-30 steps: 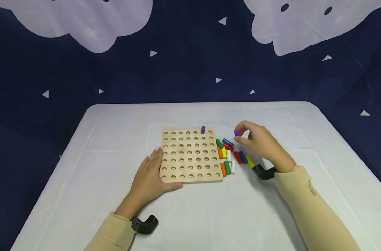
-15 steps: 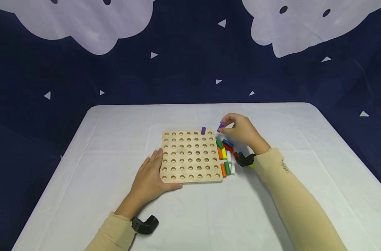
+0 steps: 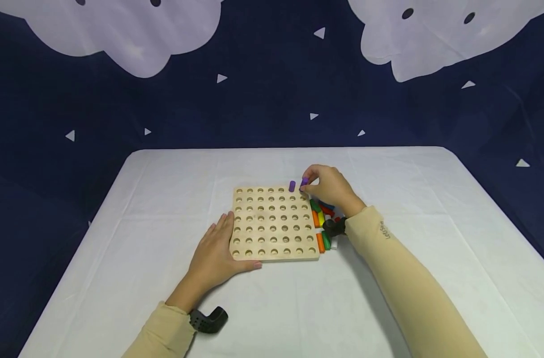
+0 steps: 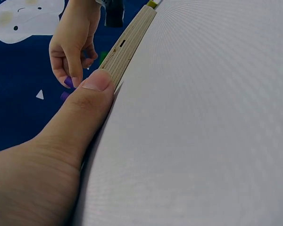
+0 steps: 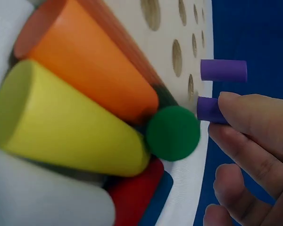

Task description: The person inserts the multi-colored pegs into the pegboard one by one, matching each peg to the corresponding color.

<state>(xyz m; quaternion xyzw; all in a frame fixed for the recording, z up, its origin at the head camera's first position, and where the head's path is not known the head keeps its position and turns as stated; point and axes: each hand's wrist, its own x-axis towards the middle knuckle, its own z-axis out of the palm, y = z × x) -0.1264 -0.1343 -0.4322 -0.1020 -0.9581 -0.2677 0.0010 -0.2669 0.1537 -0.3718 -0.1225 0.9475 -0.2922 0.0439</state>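
Note:
A square wooden pegboard [image 3: 272, 223] with rows of round holes lies flat on the table. One purple peg [image 3: 292, 186] stands upright in its far row, second from the right. My right hand [image 3: 330, 186] pinches another purple peg [image 5: 209, 109] between thumb and fingers at the board's far right corner; whether its lower end is inside the corner hole I cannot tell. At the near left corner my left hand [image 3: 214, 251] rests against the board, its fingers along the left side and its thumb [image 4: 87, 101] along the front edge.
Loose pegs lie beside the board's right edge, among them an orange peg [image 5: 87, 59], a yellow peg [image 5: 66, 122], a green peg [image 5: 173, 133], a red peg [image 5: 137, 193] and a white peg [image 5: 47, 188]. My right wrist's black camera [image 3: 333, 227] hangs over some of them.
My right hand has carried the purple peg leftward from beyond the loose pegs to the board's far right corner. The left hand and the board have stayed in place.

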